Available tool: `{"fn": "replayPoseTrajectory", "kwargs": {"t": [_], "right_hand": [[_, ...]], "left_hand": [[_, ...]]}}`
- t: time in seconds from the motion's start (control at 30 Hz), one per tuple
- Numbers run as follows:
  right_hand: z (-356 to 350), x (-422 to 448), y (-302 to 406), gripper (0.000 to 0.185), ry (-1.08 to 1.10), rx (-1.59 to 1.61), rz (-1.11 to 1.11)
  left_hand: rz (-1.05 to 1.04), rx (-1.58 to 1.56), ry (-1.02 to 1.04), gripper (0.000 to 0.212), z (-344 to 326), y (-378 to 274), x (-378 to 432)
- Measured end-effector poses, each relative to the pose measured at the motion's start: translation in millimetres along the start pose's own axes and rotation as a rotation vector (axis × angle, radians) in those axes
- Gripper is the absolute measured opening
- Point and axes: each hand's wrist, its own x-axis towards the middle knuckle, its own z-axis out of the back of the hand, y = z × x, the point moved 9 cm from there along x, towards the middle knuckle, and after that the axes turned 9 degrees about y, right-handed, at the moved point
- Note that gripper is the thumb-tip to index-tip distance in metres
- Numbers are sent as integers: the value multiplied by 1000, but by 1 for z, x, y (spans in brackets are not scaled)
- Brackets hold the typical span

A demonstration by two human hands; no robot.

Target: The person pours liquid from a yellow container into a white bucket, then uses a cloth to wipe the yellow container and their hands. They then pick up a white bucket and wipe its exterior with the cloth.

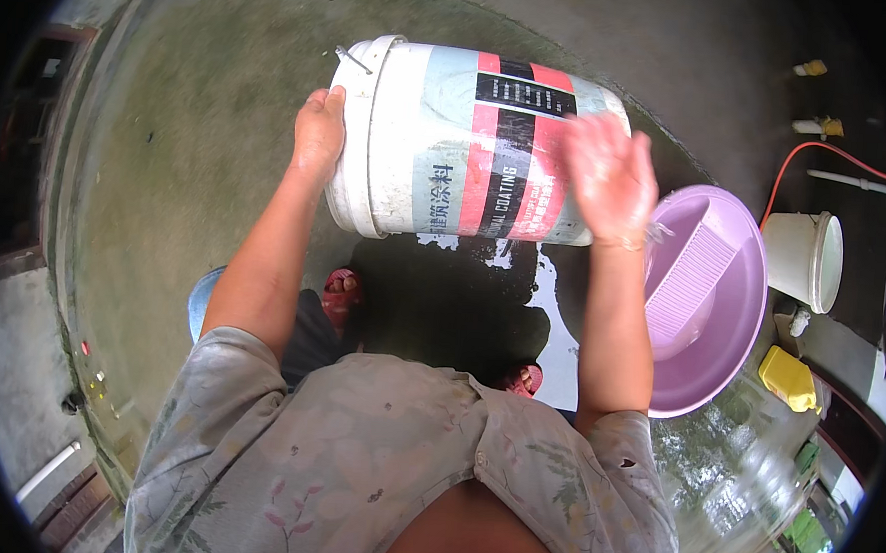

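Note:
A large white plastic paint bucket (397,139) lies on its side before me, its rim end to the left and its base to the right. Red, black and pale blue bands with writing wrap its wall. My left hand (320,131) grips the rim end, thumb on top and the other fingers hidden. Over the base end, my right hand (610,176) is raised and slightly blurred, fingers spread and holding nothing. Whether it touches the bucket I cannot tell. A metal handle end (353,60) sticks out near the rim.
To the right stands a purple basin (732,352) holding a ribbed washboard (691,278). Beyond it are a white bucket (794,250), an orange hose (783,163) and a yellow jug (787,377). Water (556,335) pools on the concrete floor (218,114) near my feet in red slippers.

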Motion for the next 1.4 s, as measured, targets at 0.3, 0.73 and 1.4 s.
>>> {"fn": "replayPoseTrajectory", "kwargs": {"t": [0.3,0.73,1.4], "right_hand": [[-26,87,-184,69,279,-2595,-8],[5,73,-121,84,-214,-2894,-302],[-21,16,-96,77,-131,-2748,111]], "left_hand": [[-92,-14,7,30,0,0,7],[-117,59,3,30,-1,5,2],[-144,123,-7,32,5,9,6]]}}
